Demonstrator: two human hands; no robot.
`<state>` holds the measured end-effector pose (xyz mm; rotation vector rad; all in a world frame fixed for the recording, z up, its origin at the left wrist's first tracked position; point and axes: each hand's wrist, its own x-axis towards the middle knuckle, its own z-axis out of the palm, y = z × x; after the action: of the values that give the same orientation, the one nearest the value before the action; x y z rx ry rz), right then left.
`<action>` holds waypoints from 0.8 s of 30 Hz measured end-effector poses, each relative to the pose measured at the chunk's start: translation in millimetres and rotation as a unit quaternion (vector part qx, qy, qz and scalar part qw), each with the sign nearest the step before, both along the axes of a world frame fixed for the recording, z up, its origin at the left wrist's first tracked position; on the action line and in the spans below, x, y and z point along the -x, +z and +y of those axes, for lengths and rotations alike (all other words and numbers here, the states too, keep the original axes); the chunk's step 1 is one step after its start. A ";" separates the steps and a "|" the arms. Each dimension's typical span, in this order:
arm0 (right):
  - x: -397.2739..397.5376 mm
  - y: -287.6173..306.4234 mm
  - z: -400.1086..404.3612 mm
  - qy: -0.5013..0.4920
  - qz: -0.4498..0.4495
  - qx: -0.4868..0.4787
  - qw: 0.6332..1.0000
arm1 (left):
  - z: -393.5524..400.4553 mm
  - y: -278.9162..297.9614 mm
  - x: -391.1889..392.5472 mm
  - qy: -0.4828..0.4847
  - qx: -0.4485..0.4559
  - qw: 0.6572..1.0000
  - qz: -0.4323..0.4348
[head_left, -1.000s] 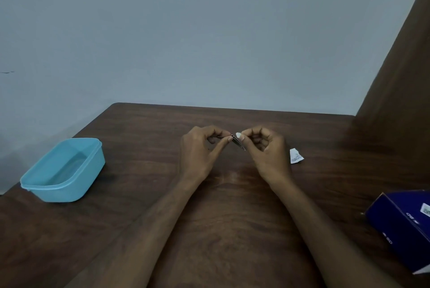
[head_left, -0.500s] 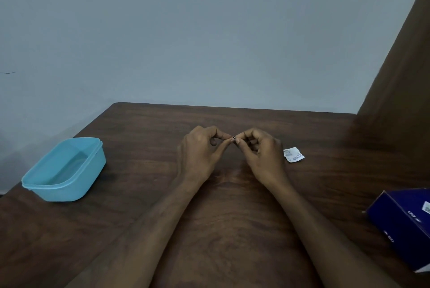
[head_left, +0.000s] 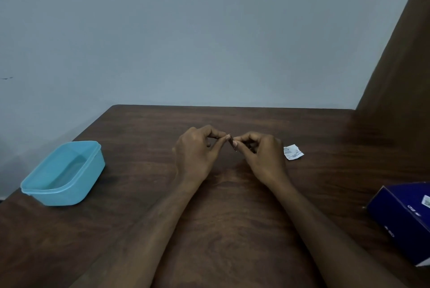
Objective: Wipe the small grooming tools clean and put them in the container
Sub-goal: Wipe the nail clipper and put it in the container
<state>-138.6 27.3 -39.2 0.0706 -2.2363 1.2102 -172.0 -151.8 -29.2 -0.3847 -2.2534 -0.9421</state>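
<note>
Head view shows a dark wooden table with visible grain and a rounded far-left corner; it meets a plain grey wall behind and a brown panel at the right. Left of the hands, near the table's left edge, sits the container, a rounded rectangle of smooth light-blue plastic with a rim, open on top. Right of the hands, at the table's right edge, lies a dark blue cardboard box. Left hand and right hand meet at the table's middle, fingers curled, both pinching a thin dark grooming tool between the fingertips; its exact shape is too small to tell. Just right of the hands lies a small crumpled white wrapper. Bare wood stays free between hands and container.
</note>
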 end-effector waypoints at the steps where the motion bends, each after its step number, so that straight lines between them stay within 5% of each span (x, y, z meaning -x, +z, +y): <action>1: -0.5 0.8 -0.3 -0.006 0.000 0.000 1.000 | 0.5 0.3 0.0 0.000 -0.002 1.000 -0.002; 24: -3.6 4.2 -5.7 0.015 0.041 -0.009 0.999 | -0.2 0.5 2.6 -0.036 -0.049 0.998 -0.027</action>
<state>-135.0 21.5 -35.1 0.1591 -2.1824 1.1826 -174.5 -152.1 -28.8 -0.4027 -2.2454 -1.1075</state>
